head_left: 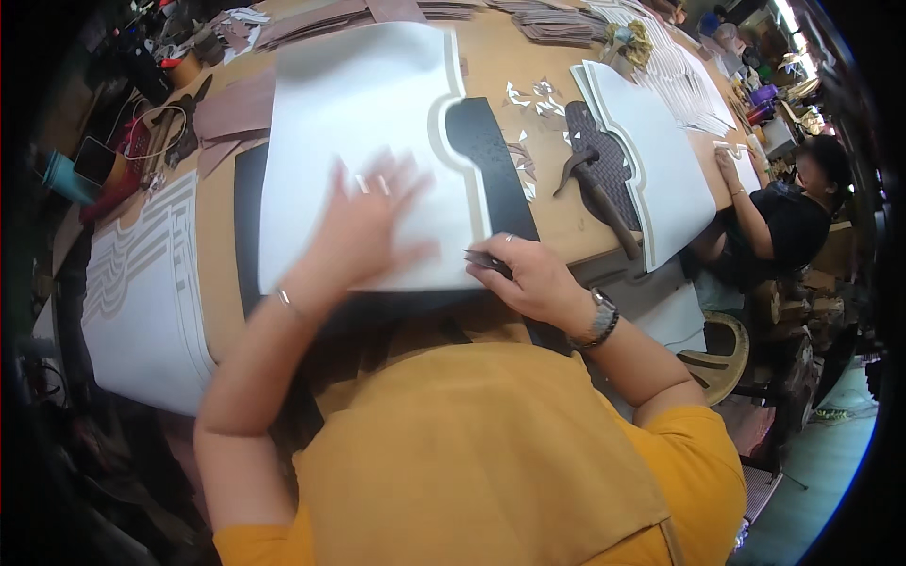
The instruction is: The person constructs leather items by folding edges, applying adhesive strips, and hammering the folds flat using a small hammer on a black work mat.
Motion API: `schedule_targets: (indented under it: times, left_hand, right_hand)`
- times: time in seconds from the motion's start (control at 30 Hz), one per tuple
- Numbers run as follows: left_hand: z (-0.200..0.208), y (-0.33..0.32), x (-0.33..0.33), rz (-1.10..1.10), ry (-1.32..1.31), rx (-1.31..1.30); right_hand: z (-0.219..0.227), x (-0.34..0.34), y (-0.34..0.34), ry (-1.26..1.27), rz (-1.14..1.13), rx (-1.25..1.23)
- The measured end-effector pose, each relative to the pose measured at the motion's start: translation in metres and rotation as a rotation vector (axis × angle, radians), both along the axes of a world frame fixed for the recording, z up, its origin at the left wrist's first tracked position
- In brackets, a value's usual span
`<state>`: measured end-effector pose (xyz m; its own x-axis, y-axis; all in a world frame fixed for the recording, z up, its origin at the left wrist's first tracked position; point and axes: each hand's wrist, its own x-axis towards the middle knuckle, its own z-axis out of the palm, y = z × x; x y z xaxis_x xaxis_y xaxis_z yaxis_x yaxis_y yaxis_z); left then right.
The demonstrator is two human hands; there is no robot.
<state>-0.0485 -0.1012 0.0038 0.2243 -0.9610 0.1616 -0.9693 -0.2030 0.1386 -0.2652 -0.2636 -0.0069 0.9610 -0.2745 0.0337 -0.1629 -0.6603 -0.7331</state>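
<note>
A large white sheet (359, 123) with a wavy grey-edged right side lies in front of me on a black board (248, 208). Over its lower middle, my left hand (363, 222) is blurred by motion, its fingers spread and holding nothing. I cannot tell whether it touches the sheet. At the sheet's lower right corner, my right hand (538, 283) is closed around a small dark pointed tool (489, 261). The tip of this tool points left, towards the sheet's edge. Most of its body is hidden in my fingers, so its exact kind does not show.
A hammer (604, 203) rests on a dark textured pad (590, 127) to the right, beside stacked white shaped sheets (665, 170). Small triangular scraps (533, 99) lie scattered nearby. Striped sheets (142, 302) hang over the left edge. A person (783, 208) works at the far right.
</note>
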Motion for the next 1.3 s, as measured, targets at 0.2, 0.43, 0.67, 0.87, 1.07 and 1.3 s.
schedule_targets:
  times: [0.2,0.43,0.67,0.87,1.07,1.3]
  left_hand:
    - [-0.022,0.045,-0.070,-0.115,0.239,0.172]
    - [-0.036,0.037,-0.090,-0.127,0.282,0.069]
    - [-0.045,0.041,-0.085,-0.134,0.274,0.023]
    - [-0.048,0.041,-0.085,-0.147,0.245,0.023]
    - [-0.047,0.041,-0.085,-0.153,0.261,0.034]
    - [-0.046,0.041,-0.084,-0.152,0.277,0.028]
  right_hand:
    - [0.024,0.027,-0.050,0.342,-0.038,0.376]
    - [0.031,0.052,-0.095,0.691,-0.042,0.342]
    - [0.033,0.070,-0.099,0.851,-0.010,0.518]
    - [0.028,0.082,-0.096,0.881,0.018,0.508]
    - [0.031,0.089,-0.089,0.876,0.036,0.444]
    - [0.034,0.087,-0.101,0.858,0.023,0.426]
